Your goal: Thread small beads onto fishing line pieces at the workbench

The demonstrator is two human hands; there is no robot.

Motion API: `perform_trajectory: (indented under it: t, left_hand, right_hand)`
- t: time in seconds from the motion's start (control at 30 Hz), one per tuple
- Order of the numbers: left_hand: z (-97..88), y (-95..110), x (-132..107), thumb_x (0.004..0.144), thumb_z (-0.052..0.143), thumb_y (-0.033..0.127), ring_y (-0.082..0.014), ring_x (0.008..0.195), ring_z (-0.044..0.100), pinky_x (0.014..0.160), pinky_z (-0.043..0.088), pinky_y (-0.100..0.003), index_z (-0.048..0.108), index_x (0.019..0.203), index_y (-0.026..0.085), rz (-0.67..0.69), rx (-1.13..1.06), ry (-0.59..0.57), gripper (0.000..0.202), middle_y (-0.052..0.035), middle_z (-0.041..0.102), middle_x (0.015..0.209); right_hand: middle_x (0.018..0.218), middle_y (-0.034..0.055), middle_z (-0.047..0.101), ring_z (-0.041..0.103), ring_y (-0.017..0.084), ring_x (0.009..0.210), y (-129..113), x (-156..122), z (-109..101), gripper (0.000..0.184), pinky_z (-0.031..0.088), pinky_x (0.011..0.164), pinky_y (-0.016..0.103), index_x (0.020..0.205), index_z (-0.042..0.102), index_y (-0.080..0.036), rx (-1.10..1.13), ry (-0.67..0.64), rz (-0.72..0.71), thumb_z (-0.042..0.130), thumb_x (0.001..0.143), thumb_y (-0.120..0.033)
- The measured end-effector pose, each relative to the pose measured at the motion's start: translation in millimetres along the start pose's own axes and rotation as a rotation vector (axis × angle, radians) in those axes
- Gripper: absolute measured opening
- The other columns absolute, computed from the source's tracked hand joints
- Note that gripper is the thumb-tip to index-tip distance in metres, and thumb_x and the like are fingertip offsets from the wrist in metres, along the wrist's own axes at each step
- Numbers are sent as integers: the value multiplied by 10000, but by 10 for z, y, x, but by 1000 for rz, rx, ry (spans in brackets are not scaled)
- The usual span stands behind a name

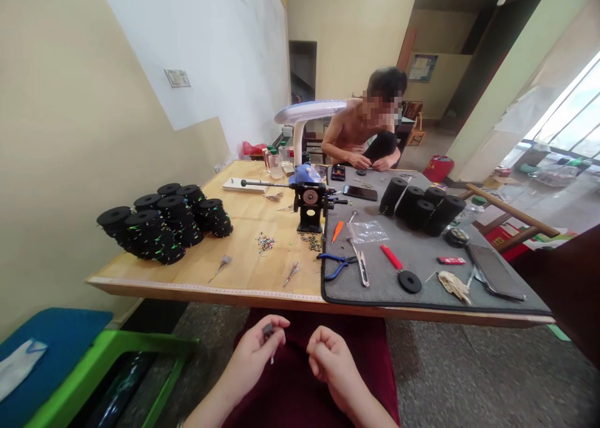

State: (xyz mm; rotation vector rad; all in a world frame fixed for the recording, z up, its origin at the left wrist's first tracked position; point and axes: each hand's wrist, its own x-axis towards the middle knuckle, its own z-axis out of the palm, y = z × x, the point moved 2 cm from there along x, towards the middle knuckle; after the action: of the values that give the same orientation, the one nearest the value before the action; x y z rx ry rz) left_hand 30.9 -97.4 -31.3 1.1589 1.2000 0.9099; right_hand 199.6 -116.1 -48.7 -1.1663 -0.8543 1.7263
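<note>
Below the table's front edge, over my lap, my left hand is closed on a small dark grey piece; its kind is too small to make out. To its right, my right hand is pinched with the fingertips together, and whatever may be between them is hidden. The hands are apart. On the wooden tabletop beyond lie small multicoloured beads and little bundles of thin pieces, one close to the front edge. Blue-handled pliers and thread snips rest on the grey mat.
Black foam spools are stacked at left, with more spools at right. A hand-crank winder stands mid-table before a lamp. A black foam disc and a phone lie right. Another person sits opposite.
</note>
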Motion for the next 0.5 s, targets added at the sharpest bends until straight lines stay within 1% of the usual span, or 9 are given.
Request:
perform_trajectory:
  t: [0.1,0.17,0.27,0.33,0.4,0.43,0.47,0.5]
  left_hand:
    - [94,45,2,746,667,389,-117,579,435,543,360,-226,654,945,171,-19,26,-89,296,36,509,648]
    - [147,78,22,744,673,376,-112,568,424,534,350,-224,660,867,160,-21,45,-136,248,37,502,631]
    - [189,115,58,772,638,369,-114,564,418,523,336,-225,617,702,156,-8,77,-133,225,29,506,609]
    - [195,133,71,782,620,361,-116,557,414,529,334,-229,586,652,160,14,111,-100,241,32,501,588]
    - [196,157,67,787,606,346,-123,562,426,549,342,-235,579,640,162,48,167,-69,237,28,514,578]
    - [197,176,59,789,600,339,-129,570,439,561,347,-239,579,633,163,70,206,-54,236,23,527,578]
    - [199,200,48,792,593,332,-137,582,456,573,353,-243,582,629,163,94,250,-40,235,15,545,584]
    - [203,227,35,795,587,325,-146,593,473,581,358,-246,584,625,163,119,296,-29,235,6,563,591]
  right_hand:
    - [365,-88,450,234,31,324,-4,-4,11,36,102,356,178,643,501,-179,30,-34,41,490,632,-211]
    - [361,-89,448,233,28,318,-3,-3,9,32,104,350,171,636,501,-176,36,-37,59,489,621,-202]
    - [362,-88,458,247,26,311,5,6,-12,33,131,341,159,641,503,-172,8,-46,71,493,625,-198]
    - [405,-58,526,326,39,320,4,18,-29,54,185,341,153,673,520,-165,-66,-83,68,513,660,-216]
    - [554,2,641,481,77,416,-28,35,-42,107,300,380,158,769,560,-151,-162,-101,-3,558,701,-233]
    - [668,34,685,558,104,514,-58,45,-42,153,368,429,172,840,576,-148,-201,-99,-62,586,715,-236]
    - [775,56,703,606,131,623,-93,56,-37,209,424,491,191,912,580,-151,-224,-95,-124,612,724,-237]
    - [850,65,703,624,150,709,-128,68,-25,259,459,548,211,970,574,-159,-230,-96,-173,633,731,-242]
